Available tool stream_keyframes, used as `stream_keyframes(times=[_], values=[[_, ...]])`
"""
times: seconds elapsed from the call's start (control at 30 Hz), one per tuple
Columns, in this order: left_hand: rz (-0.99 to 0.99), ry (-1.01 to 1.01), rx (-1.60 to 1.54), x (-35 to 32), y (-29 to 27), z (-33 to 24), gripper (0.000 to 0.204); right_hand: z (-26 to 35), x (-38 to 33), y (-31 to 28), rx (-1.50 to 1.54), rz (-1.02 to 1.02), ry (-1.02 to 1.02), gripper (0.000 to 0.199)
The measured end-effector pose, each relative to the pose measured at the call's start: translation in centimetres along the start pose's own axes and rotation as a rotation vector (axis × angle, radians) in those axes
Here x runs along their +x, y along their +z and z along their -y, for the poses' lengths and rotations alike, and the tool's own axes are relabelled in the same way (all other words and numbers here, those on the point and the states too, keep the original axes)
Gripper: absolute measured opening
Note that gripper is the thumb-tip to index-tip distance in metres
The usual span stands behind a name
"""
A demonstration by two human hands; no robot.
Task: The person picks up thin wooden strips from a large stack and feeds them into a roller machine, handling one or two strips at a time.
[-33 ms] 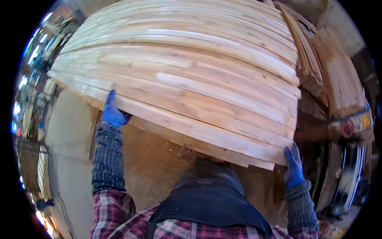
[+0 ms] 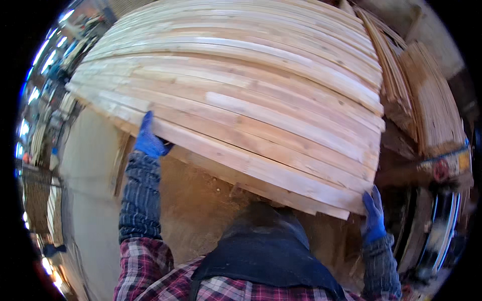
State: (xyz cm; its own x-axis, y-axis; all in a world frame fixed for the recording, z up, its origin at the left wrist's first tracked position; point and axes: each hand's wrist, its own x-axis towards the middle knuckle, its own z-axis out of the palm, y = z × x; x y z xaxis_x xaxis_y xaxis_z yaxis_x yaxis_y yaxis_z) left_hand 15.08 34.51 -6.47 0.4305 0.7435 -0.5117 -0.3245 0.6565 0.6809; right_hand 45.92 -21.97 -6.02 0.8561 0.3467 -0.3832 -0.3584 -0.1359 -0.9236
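Note:
A broad layer of pale wooden boards lies side by side before me, their lengths running left to right. My left hand, in a blue glove, is closed round the near edge of the front board. One finger or the thumb shows on top; the others are hidden below the edge. At the boards' right end, near the front corner, my right hand, also blue-gloved, rests against the end faces with its fingers stretched out. Lower boards stick out a little beneath the front one.
Further stacks of thin boards stand at the far right. Beside my right arm is machinery with a red round part and shiny metal bars. A dusty brown floor shows below the boards. Lamps and cluttered shelving line the left.
The whole scene sits slightly further right and lower in the picture. Both hands keep their places on the boards.

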Motion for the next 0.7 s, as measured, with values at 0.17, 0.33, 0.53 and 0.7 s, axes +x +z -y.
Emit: stream_keyframes(times=[0.17, 0.33, 0.53, 0.7], values=[[0.051, 0.045, -0.104, -1.3, 0.7, 0.0, 0.081, 0.6, -1.3, -0.6, -0.008, -0.03, -0.031, 0.067], [0.017, 0.077, -0.113, -1.5, 0.0, 0.4, 0.077, 2.8, -2.2, 1.1, 0.014, -0.004, 0.043, 0.069], [-0.068, 0.167, -0.074, -1.0, -2.1, 2.0, 0.071, 8.8, 0.1, -0.1, -1.108, 0.343, -0.132, 0.067], [0.017, 0.025, -0.122, -4.7, -0.1, 4.7, 0.058, 15.5, 0.7, 18.5, -0.738, 1.059, -0.139, 0.083]])
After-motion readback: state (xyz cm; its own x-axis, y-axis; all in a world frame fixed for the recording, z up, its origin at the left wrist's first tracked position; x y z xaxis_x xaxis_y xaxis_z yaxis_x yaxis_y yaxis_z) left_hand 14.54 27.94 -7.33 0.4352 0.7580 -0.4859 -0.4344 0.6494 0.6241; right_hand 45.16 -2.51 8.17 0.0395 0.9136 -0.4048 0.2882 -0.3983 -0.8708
